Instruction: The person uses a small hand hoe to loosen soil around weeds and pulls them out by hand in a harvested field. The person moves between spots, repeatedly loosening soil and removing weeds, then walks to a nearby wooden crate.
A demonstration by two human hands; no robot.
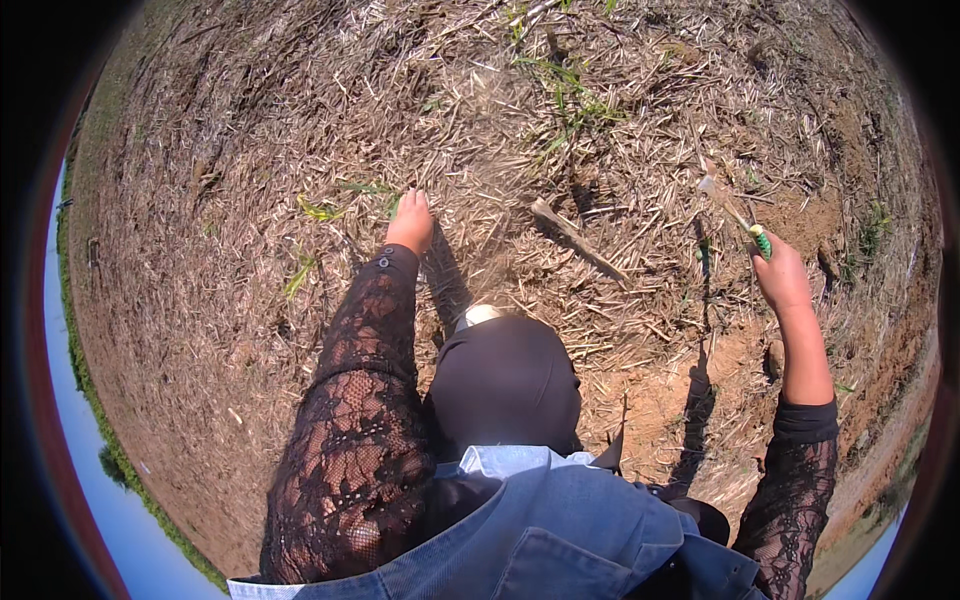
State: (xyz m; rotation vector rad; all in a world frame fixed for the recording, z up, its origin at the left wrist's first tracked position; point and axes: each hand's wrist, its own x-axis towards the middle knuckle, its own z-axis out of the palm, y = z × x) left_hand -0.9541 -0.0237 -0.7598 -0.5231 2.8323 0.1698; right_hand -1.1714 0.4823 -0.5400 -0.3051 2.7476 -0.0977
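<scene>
My left hand (412,223) is low over straw-covered ground, its fingers close together. Narrow green grass blades (394,204) show right beside these fingers; whether they are gripped is hidden by the hand. Off to the right, my right hand (781,276) is closed around the green handle of a small hand tool (739,217). Its slim shaft points up and left to a flat, pale metal end, held over the straw. Yellow-green leaves (321,209) grow just left of my left hand.
A thick piece of dry wood (577,238) lies between my hands. Further ahead stands a green grass tuft (574,109). Dry straw (247,225) covers most of the ground, with bare reddish soil (637,405) at lower right. My dark-clothed knee (506,382) and a pale shoe tip (480,315) are below.
</scene>
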